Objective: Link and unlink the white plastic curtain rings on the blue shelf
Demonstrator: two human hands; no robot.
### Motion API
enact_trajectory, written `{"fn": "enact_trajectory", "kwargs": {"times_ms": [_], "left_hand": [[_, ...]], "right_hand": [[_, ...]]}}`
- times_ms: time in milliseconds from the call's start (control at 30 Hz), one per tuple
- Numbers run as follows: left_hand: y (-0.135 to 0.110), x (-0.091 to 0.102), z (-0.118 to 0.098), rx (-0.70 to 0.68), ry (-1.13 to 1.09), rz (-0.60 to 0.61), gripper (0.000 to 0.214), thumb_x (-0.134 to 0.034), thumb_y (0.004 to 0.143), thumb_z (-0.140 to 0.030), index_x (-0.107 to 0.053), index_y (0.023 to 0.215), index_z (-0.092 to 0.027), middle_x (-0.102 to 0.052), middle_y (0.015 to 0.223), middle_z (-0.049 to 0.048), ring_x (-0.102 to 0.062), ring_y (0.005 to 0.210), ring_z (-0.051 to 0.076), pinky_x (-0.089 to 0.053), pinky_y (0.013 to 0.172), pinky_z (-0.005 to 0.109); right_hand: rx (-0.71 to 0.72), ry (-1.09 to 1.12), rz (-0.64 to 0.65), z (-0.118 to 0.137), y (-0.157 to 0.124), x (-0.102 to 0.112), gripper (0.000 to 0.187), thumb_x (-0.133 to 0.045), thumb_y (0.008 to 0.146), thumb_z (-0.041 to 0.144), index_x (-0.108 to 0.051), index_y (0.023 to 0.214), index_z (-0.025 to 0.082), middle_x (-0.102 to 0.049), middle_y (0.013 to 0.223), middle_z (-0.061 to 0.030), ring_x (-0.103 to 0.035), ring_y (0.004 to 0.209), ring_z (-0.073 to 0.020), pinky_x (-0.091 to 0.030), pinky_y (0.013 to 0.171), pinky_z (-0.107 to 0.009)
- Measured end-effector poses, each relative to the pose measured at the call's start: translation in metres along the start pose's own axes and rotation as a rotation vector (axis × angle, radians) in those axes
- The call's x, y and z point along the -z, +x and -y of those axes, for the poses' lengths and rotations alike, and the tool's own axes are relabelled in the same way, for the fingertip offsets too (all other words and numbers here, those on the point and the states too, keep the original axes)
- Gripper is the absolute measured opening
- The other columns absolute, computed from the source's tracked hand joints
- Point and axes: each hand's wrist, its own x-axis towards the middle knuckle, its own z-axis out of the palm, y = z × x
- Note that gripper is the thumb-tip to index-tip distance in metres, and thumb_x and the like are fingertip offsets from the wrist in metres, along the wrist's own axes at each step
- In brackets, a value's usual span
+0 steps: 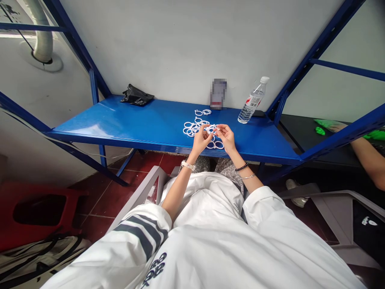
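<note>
Several white plastic rings (188,130) lie in a loose pile on the blue table (144,124), close to its front edge. Over this pile, my left hand (202,139) pinches a white ring (211,127) between thumb and fingers. My right hand (226,137) faces it, fingertips closed on the same white piece or one right beside it; the small overlap hides which. A few more rings (219,145) lie beneath my hands, and two small groups of rings (206,112) sit farther back.
A clear water bottle (253,100) stands tilted in view at the right, beside a dark flat object (258,113). A blurred upright object (218,94) leans at the wall. A black plastic bag (136,95) lies back left. Another person's arm (368,154) reaches over green pieces (320,131).
</note>
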Motion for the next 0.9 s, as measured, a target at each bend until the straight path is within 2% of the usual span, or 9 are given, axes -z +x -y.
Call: {"fn": "enact_trajectory", "kwargs": {"times_ms": [200,333,467,633,767,900], "left_hand": [[-0.0001,0.0,-0.0012,0.002,-0.003,-0.017,0.04,-0.049,0.099,-0.053,-0.057,0.116,-0.017,-0.059,0.058,-0.0038,-0.052,0.048,0.01,-0.04,0.05,0.022],[0.0004,-0.0005,-0.0005,-0.003,-0.021,-0.029,0.044,-0.045,0.1,-0.057,-0.058,0.113,-0.017,-0.059,0.058,-0.0029,-0.051,0.047,0.011,-0.04,0.049,0.022],[0.0007,-0.0007,-0.0006,0.011,-0.045,-0.037,0.047,-0.044,0.099,-0.06,-0.057,0.115,-0.018,-0.058,0.058,-0.0024,-0.051,0.047,0.011,-0.04,0.049,0.023],[0.0006,-0.0002,-0.0036,0.041,-0.09,-0.042,0.048,-0.045,0.098,-0.061,-0.056,0.119,-0.02,-0.058,0.059,-0.0022,-0.052,0.048,0.011,-0.041,0.049,0.023],[0.0007,-0.0003,-0.0062,0.046,-0.109,-0.03,0.046,-0.045,0.097,-0.063,-0.058,0.105,-0.02,-0.057,0.057,-0.0035,-0.05,0.047,0.01,-0.039,0.048,0.021],[0.001,-0.0008,-0.0067,0.045,-0.094,-0.026,0.048,-0.048,0.094,-0.067,-0.054,0.085,-0.02,-0.057,0.055,-0.0038,-0.05,0.046,0.009,-0.038,0.048,0.021]], "right_hand": [[-0.031,0.019,-0.022,-0.003,0.0011,0.0003,0.049,-0.079,0.071,0.062,-0.066,0.1,0.025,-0.075,0.101,-0.0068,-0.071,0.095,-0.0244,-0.06,0.09,-0.042],[-0.024,0.024,-0.023,-0.003,0.0013,0.0,0.046,-0.078,0.072,0.063,-0.068,0.095,0.025,-0.075,0.1,-0.006,-0.071,0.09,-0.0229,-0.06,0.088,-0.04],[-0.014,-0.004,-0.02,-0.0038,0.0017,0.0005,0.041,-0.073,0.078,0.063,-0.069,0.093,0.024,-0.075,0.1,-0.006,-0.071,0.086,-0.0214,-0.06,0.085,-0.039],[0.018,-0.011,-0.027,-0.0062,0.0027,0.0005,0.041,-0.078,0.073,0.061,-0.07,0.09,0.025,-0.07,0.106,-0.0062,-0.07,0.093,-0.0222,-0.059,0.091,-0.04],[0.091,-0.087,-0.007,-0.0046,0.0022,0.0005,0.036,-0.079,0.073,0.059,-0.072,0.085,0.025,-0.063,0.113,-0.0071,-0.064,0.11,-0.0247,-0.058,0.095,-0.04],[0.09,-0.107,0.039,-0.0028,0.0012,0.0011,0.033,-0.08,0.074,0.055,-0.074,0.085,0.026,-0.058,0.116,-0.008,-0.06,0.119,-0.0266,-0.057,0.096,-0.04]]}}
